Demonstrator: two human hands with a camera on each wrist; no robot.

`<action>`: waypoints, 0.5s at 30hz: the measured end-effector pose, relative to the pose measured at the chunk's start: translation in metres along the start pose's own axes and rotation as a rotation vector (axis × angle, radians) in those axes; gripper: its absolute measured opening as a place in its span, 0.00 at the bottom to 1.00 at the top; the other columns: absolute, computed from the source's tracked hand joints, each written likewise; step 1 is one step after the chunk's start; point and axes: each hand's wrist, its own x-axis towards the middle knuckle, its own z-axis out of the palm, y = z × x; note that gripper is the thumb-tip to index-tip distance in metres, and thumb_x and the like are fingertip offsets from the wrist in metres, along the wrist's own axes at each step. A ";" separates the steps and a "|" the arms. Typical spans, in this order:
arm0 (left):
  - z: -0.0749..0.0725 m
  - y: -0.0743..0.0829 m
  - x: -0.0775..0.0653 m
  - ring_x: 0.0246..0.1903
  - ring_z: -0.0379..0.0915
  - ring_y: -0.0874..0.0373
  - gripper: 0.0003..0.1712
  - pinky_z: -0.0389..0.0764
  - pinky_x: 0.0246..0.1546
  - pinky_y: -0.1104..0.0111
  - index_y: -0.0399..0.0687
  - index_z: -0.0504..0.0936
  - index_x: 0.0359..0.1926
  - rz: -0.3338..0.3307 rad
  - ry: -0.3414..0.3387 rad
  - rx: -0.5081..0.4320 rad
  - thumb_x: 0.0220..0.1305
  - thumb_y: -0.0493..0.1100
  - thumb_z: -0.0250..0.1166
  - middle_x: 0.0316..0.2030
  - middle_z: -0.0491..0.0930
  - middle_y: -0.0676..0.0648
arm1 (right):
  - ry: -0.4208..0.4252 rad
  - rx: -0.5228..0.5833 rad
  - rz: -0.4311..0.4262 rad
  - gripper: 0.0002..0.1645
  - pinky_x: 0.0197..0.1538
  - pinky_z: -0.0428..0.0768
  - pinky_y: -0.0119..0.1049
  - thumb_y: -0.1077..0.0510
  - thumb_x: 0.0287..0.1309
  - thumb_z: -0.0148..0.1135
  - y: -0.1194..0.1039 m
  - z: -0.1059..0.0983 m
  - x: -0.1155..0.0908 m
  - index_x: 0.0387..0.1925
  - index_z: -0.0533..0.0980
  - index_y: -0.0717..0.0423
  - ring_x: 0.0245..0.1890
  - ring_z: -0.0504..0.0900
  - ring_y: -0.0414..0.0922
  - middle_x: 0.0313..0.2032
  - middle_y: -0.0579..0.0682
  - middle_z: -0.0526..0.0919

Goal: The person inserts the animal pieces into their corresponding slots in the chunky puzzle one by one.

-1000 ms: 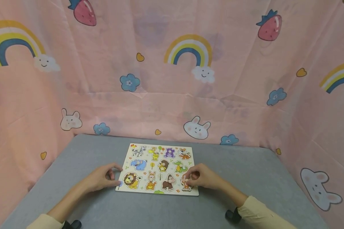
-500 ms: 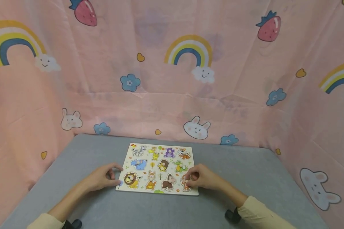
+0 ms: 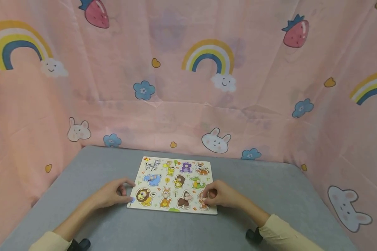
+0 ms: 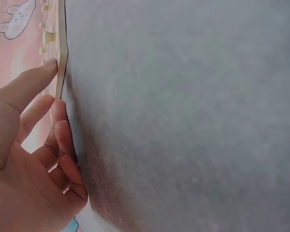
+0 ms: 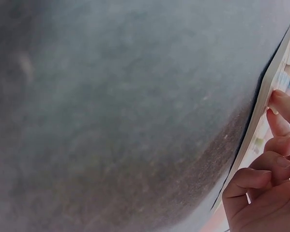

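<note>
A white wooden peg puzzle board (image 3: 188, 211) lies flat on the table, its animal pieces set in three rows, several with visible knobs. My right hand (image 3: 224, 194) pinches the brown-orange animal puzzle piece (image 3: 204, 206) in the bottom right corner between thumb and index finger; the fingers partly cover it. In the right wrist view the thumb and index fingertips meet just over the board's edge (image 5: 266, 92). At the opposite side, my left hand (image 3: 111, 195) touches the board's left edge with thumb and index fingertips, the other fingers loosely bent.
The grey cloth-covered table (image 3: 163, 232) reaches around the board on all sides. A pink curtain (image 3: 176, 118) printed with rainbows, rabbits and flowers hangs behind and at both sides. Dark straps (image 3: 254, 236) sit at both wrists, beside beige sleeves.
The bottom right piece, a little out of line with its slot a second ago, now lies level in it. Both hands stay in place; the head view shifts slightly.
</note>
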 end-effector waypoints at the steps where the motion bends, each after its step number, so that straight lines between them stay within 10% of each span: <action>1: 0.000 0.000 0.001 0.23 0.65 0.58 0.26 0.66 0.26 0.68 0.42 0.80 0.54 -0.002 0.001 0.004 0.57 0.43 0.78 0.28 0.73 0.51 | 0.000 -0.003 -0.001 0.03 0.25 0.63 0.29 0.62 0.59 0.73 0.001 0.000 0.000 0.34 0.85 0.56 0.19 0.65 0.35 0.18 0.41 0.69; 15: 0.001 -0.001 -0.001 0.21 0.65 0.60 0.25 0.67 0.24 0.69 0.41 0.80 0.53 0.039 -0.002 -0.023 0.57 0.41 0.77 0.27 0.73 0.51 | 0.105 -0.041 -0.081 0.03 0.29 0.64 0.31 0.59 0.63 0.71 0.012 -0.017 -0.020 0.38 0.85 0.55 0.22 0.64 0.35 0.19 0.39 0.67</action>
